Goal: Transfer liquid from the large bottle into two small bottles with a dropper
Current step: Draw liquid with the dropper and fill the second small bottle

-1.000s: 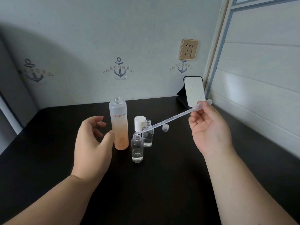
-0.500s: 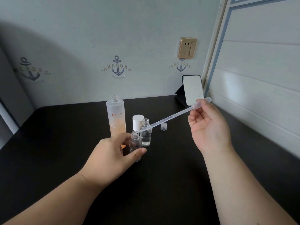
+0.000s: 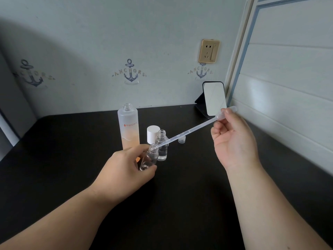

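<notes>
Plastic, translucent and slender, forms the long dropper (image 3: 187, 133); right hand (image 3: 232, 139) pinches its bulb, tip at the mouth of the tilted small clear glass bottle (image 3: 149, 157) gripped by left hand (image 3: 126, 170); tall frosted cylindrical bottle (image 3: 128, 127) with peach liquid stands uncapped just behind on the matte black table (image 3: 180, 195), beside a second small clear bottle (image 3: 162, 147).

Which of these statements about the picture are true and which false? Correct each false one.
1. The left hand holds a small bottle tilted. True.
2. The right hand pinches the dropper by its thin tip. False: it pinches the bulb end.
3. The large bottle has its cap on. False: its neck is open, and a white cap stands beside it.
4. The dropper's tip is at the held bottle's mouth. True.
5. The second small bottle stands on the table. True.
</notes>
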